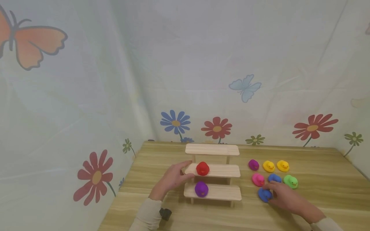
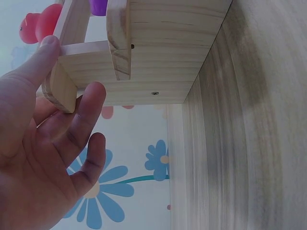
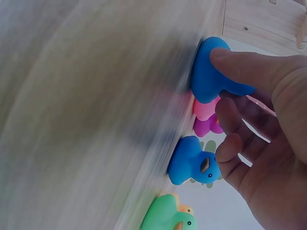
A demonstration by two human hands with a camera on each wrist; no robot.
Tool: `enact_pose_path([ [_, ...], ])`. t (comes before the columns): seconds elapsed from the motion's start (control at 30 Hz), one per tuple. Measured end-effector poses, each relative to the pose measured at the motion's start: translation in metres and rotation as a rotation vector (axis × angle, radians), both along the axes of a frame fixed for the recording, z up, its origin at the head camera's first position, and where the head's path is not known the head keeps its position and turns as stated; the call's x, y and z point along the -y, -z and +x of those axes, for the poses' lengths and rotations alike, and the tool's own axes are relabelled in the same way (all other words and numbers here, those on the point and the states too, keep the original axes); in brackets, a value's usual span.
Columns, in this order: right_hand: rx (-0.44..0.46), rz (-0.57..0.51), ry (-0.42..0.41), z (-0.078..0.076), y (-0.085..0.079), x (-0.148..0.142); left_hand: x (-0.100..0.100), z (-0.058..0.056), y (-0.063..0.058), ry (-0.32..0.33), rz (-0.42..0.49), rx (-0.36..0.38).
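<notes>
A three-tier wooden shelf (image 1: pixel 219 170) stands on the table. My left hand (image 1: pixel 172 178) grips the left end of its middle board, thumb on top and index finger beneath in the left wrist view. A red rubber duck (image 1: pixel 203 168) sits on that middle board, close to the thumb. On the lowest board is a purple duck (image 1: pixel 201 189). To the right of the shelf, my right hand (image 1: pixel 286 196) pinches a blue duck (image 1: pixel 264 194) at the table surface. The right wrist view shows the thumb on this blue duck (image 3: pixel 204 72), other fingers partly behind it.
Behind the held duck are a pink duck (image 1: pixel 258 179), another blue duck (image 1: pixel 274 178) and a green duck (image 1: pixel 290 181). Farther back sit a dark purple duck (image 1: pixel 253 165) and two yellow ducks (image 1: pixel 268 166). A small black object (image 1: pixel 165 214) lies by the left sleeve.
</notes>
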State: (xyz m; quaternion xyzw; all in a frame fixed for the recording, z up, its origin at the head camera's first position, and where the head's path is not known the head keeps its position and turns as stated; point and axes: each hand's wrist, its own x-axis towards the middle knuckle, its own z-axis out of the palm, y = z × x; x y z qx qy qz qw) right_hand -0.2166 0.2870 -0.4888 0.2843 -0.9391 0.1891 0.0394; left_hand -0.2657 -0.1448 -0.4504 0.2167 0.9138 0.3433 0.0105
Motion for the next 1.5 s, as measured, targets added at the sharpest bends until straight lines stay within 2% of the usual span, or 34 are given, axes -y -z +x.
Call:
enact_pose_path([
  [0.33, -0.022, -0.005, -0.003, 0.001, 0.001, 0.000, 0.000, -0.001, 0.002, -0.004, -0.001, 0.000],
  [0.63, 0.019, 0.014, 0.025, 0.001, 0.000, 0.000, 0.000, 0.000, 0.001, -0.009, 0.001, 0.007],
  [0.8, -0.014, 0.001, 0.016, 0.004, -0.001, -0.001, 0.000, 0.001, 0.000, -0.013, -0.004, 0.007],
  [0.9, 0.001, -0.024, 0.002, 0.006, -0.006, 0.000, 0.000, 0.001, -0.001, -0.017, -0.003, 0.014],
  [1.1, 0.060, -0.035, 0.031, 0.009, -0.020, 0.004, 0.000, 0.000, -0.001, -0.020, -0.007, 0.025],
  [1.4, -0.074, -0.027, 0.056, 0.017, -0.040, 0.026, 0.000, 0.000, -0.001, -0.021, -0.017, 0.024],
  [1.5, -0.180, -0.045, 0.032, 0.017, -0.044, 0.035, -0.001, 0.000, -0.002, -0.018, -0.013, 0.022],
])
